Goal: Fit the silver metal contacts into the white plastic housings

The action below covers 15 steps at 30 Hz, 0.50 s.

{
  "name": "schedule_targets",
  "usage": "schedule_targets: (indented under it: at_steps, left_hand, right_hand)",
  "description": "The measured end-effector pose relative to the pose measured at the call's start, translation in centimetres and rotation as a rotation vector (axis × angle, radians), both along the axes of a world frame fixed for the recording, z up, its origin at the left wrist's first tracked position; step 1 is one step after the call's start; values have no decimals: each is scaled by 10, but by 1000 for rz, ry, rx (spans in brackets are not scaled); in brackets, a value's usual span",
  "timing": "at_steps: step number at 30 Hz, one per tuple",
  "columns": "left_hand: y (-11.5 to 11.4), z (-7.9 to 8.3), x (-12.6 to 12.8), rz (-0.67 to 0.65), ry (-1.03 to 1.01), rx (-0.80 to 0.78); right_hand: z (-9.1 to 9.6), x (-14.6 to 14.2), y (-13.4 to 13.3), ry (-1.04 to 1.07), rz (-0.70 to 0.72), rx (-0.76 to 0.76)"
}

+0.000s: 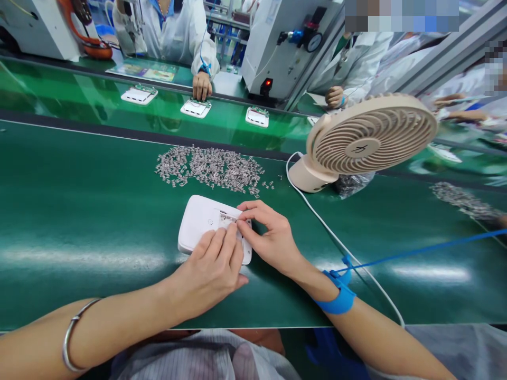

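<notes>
A white plastic device casing [197, 219] lies on the green bench in front of me, with a small ring of holes and a recessed compartment [227, 216] showing small metal parts. My left hand [217, 261] grips the casing from the front, its fingers bunched over the compartment and its thumb at the near edge. At the casing's right side, my right hand [273, 235] pinches thumb and forefinger at the compartment's edge. Whatever is between those fingertips is too small to make out. Beyond the casing spreads a pile of small metal clips [214, 168].
A beige fan [362, 145] stands right of the pile, its white cable [336, 232] running toward me. A blue wrist strap [338, 298] tethers my right arm. White casings with circuit boards [257, 117] sit on the far green belt, where a co-worker's hand [202, 86] touches one.
</notes>
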State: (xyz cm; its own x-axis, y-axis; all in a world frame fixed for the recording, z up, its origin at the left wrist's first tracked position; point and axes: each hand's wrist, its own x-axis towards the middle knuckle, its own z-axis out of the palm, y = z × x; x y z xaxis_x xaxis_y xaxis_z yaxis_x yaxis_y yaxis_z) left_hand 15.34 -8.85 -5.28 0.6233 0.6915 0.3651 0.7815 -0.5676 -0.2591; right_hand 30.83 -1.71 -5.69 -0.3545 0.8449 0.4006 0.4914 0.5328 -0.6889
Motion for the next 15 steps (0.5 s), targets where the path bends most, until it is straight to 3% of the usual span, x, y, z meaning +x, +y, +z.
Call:
schedule_targets:
  at_steps: [9, 15]
  left_hand:
    - [0, -1, 2, 24, -10, 26]
    - [0, 0, 2, 44, -9, -3]
  right_hand:
    - [-6, -5, -2, -36, -47, 130]
    - [-4, 4, -7, 8, 2, 110]
